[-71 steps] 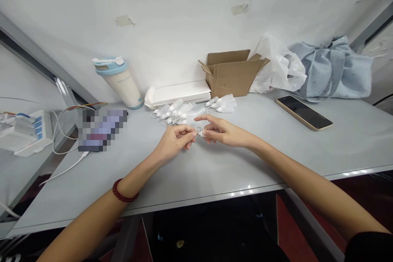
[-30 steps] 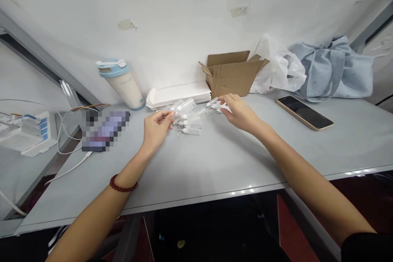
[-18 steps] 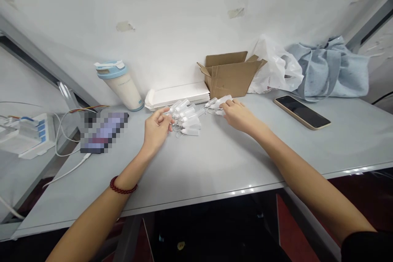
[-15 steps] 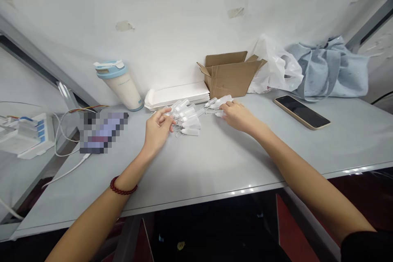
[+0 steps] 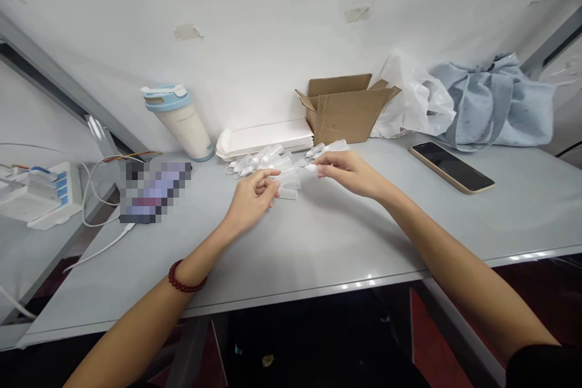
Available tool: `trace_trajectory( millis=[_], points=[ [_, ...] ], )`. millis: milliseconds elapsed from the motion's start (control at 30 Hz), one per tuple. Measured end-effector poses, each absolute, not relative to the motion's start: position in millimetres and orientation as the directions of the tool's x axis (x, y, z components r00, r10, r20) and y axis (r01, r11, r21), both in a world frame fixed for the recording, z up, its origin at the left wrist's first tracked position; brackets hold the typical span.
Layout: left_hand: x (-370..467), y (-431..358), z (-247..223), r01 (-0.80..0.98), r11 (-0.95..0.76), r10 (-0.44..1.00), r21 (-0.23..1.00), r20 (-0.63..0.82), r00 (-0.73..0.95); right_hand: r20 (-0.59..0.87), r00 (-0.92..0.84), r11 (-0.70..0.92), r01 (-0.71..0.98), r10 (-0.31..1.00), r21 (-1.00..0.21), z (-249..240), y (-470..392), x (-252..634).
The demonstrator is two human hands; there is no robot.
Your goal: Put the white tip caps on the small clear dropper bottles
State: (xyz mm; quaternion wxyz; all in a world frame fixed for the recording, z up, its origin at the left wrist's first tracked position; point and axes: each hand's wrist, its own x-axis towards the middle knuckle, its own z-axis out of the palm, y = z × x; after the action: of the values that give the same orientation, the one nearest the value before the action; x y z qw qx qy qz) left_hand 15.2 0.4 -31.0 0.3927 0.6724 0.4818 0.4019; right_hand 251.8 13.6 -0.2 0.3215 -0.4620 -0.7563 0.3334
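Observation:
Several small clear bottles with thin tips (image 5: 271, 156) lie in a pile on the grey table (image 5: 318, 236). At the near edge of the pile is my left hand (image 5: 253, 199), its thumb and fingers pinched together; what they hold, if anything, is too small to name. My right hand (image 5: 345, 172) is closed on a small white-and-clear bottle (image 5: 310, 167), whose thin tip points left towards the pile. A few more bottles (image 5: 335, 146) lie just behind my right hand.
Behind the pile are a stack of white flat boxes (image 5: 268, 134) and an open cardboard box (image 5: 348, 115). A cup (image 5: 186, 127) and a pixelated device (image 5: 157, 191) stand left. A plastic bag (image 5: 411, 100), a blue bag (image 5: 518, 109) and a phone (image 5: 452, 167) are right.
My left hand has moved right and nearer the table's front, with its fingers still pinched. My right hand has shifted slightly left, and a small bottle now shows in its fingers.

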Motion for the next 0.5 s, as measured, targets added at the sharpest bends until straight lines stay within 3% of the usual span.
trace_trajectory(
  millis=[133,500],
  points=[
    [17.8,-2.0,-29.0,0.334,-0.22,0.955,0.917,0.132,0.267,0.128,-0.405,0.293,0.378,0.905,-0.878,0.0,9.9,246.8],
    [19.7,-5.0,-27.4,0.345,-0.247,0.943,0.906,0.143,0.301,0.132,-0.425,0.305,0.371,0.896,-0.877,-3.9,8.9,243.2]
  ],
)
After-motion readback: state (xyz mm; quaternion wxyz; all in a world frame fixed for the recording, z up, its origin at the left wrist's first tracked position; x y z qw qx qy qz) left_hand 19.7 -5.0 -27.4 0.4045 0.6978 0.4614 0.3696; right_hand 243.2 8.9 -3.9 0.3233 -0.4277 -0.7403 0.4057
